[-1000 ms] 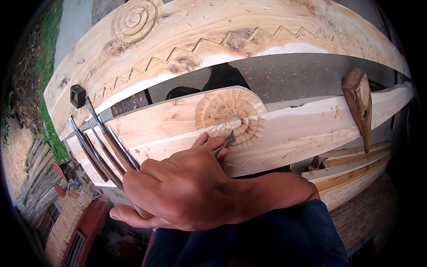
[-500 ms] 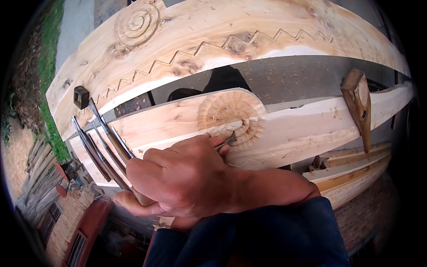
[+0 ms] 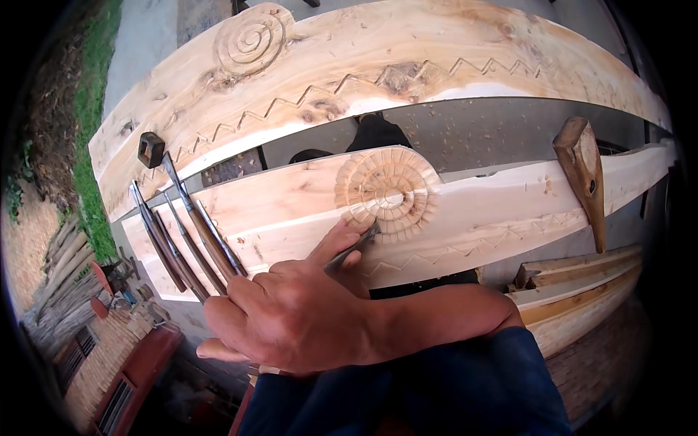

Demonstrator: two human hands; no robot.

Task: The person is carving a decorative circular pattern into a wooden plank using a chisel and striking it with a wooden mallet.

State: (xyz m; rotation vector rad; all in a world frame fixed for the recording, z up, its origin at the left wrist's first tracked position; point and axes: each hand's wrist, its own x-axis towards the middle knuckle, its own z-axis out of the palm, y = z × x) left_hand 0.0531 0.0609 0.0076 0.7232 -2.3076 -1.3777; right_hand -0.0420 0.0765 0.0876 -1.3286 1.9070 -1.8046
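My right hand point(image 3: 283, 316) is closed around the handle of a carving chisel point(image 3: 351, 251), its forearm coming in from the right. The handle is hidden in the fist; the dark blade shows beyond it. Underneath, fingers of my left hand point(image 3: 337, 242) pinch the blade near its tip, while the rest of that hand and its arm are hidden. The tip meets the lower edge of a carved round rosette point(image 3: 385, 195) of ringed wedge-shaped segments. This rosette is on a pale wooden board point(image 3: 502, 200) with a faint zigzag line.
Several carving chisels point(image 3: 190, 227) lie side by side on the board's left end. A dark square metal ring point(image 3: 151, 150) is beyond them. A wooden mallet-like tool point(image 3: 582, 171) rests at the right. Farther off lies a second carved board point(image 3: 429, 43); wooden planks point(image 3: 582, 287) are at the lower right.
The chisel tip and my left fingers have drawn slightly outward from the rosette's centre, and more of the blade shows. My right hand has moved back with them. The whole view has shifted slightly.
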